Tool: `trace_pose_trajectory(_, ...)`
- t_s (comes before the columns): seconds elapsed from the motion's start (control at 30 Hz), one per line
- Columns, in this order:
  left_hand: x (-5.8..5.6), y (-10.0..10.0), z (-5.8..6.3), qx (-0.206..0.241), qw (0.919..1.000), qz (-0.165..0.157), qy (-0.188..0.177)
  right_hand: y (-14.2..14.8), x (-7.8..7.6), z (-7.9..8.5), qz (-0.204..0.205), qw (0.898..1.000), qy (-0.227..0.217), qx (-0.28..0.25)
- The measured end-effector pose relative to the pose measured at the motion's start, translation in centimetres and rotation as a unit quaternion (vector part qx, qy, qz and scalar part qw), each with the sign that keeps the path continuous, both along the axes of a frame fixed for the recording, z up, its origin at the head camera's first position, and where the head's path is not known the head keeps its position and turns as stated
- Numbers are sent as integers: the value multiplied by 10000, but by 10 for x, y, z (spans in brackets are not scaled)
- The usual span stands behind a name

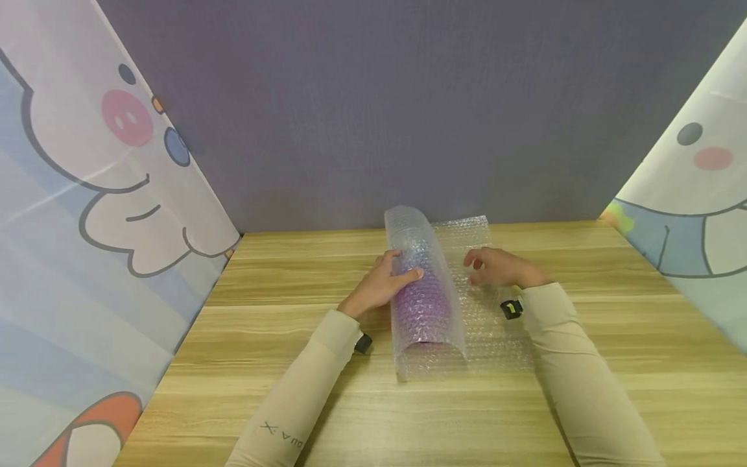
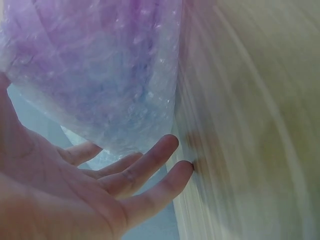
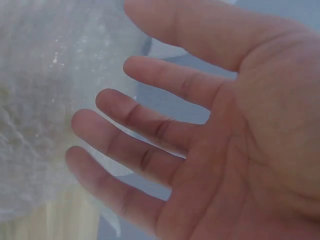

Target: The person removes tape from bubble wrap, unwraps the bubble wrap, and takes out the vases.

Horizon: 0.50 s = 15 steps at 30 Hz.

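A purple and blue object [image 1: 424, 305], roughly cylindrical, lies under a fold of clear bubble wrap [image 1: 428, 360]. What it is exactly cannot be made out through the plastic. My left hand [image 1: 382, 283] rests against the left side of the wrapped bundle, thumb over the top. In the left wrist view, that hand's fingers [image 2: 150, 165] are spread and fairly straight beside the wrap. Over the flat part of the sheet, right of the bundle, hovers my right hand [image 1: 498, 267]. Its fingers [image 3: 135, 120] are apart and relaxed in the right wrist view, holding nothing.
The wooden tabletop [image 1: 245, 324] extends around the sheet on both sides. A dark grey panel [image 1: 408, 110] rises behind the table's back edge. Cartoon-printed cloths [image 1: 87, 214] hang at left and right.
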<state>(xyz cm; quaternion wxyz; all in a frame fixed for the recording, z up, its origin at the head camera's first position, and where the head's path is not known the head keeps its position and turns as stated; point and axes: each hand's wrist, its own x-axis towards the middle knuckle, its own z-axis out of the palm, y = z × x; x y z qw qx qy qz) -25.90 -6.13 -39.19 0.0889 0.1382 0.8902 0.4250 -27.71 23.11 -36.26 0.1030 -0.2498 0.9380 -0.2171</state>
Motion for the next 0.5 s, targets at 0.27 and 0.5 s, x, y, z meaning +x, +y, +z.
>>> trace_pose_trajectory(0.27, -2, -6, 1, 49, 9998, -175, -91, 0, -4, -13, 19, 9997, -234, 64)
trace_pose_trajectory(0.5, -4, -13, 3, 136, 9990, -389, -179, 0, -7, -16, 7, 9995, -196, 227)
